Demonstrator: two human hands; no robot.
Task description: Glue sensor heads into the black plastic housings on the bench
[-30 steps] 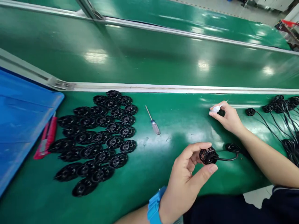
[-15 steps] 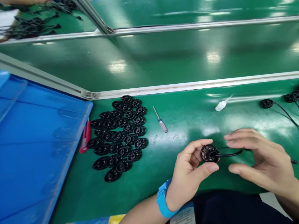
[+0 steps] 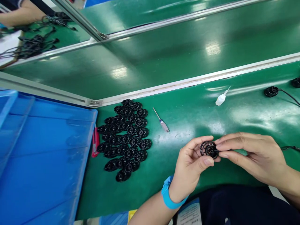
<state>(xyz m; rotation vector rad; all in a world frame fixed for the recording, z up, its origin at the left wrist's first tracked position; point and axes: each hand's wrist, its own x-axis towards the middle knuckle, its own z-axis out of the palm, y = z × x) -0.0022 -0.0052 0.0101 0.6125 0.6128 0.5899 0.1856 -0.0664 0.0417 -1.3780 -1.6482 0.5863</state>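
Note:
My left hand (image 3: 191, 164) is closed around a round black plastic housing (image 3: 208, 150) with a slotted, cage-like rim. Its open face, with a small ring in the middle, is turned up towards me. At the housing's right side, my right hand (image 3: 253, 153) pinches the black cable (image 3: 217, 151) between thumb and fingers, close to where it meets the housing. Most of the cable is hidden by that hand; a black cable end (image 3: 292, 147) shows to the right behind it. A blue band (image 3: 170, 195) circles my left wrist.
Several similar black parts (image 3: 126, 140) lie grouped at left. Beside them are a screwdriver (image 3: 161, 120), a red-handled tool (image 3: 95, 142) and a blue bin (image 3: 47, 156). A white dropper bottle (image 3: 220, 99) and a corded black part (image 3: 272, 91) lie further right. Behind the metal frame shows another person's arm (image 3: 23, 14).
My right hand has moved left and closed on the cable beside the housing; before, its fingers were apart. My left hand keeps its hold. The view has tilted and shifted slightly.

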